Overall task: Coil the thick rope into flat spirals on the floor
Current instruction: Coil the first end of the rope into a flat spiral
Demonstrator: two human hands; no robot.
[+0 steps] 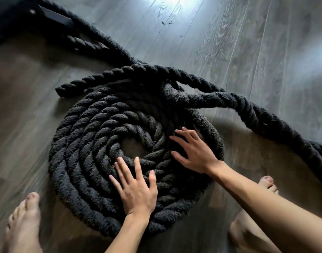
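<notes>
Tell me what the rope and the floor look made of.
Rope: thick twisted strands of dark fibre, matte and fuzzy, with loose hairs at the worn stretch. Whether it is natural or synthetic, the look leaves open.
Floor: grey planks with wood grain, narrow seams and a soft sheen where the light falls. Probably laminate or vinyl, possibly finished wood.

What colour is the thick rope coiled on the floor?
The thick twisted rope is black, clearest in the head view.

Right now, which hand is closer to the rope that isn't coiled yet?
Right. The right hand rests on the right side of the coil, near the uncoiled rope; the left hand rests on the near rings, farther off.
</notes>
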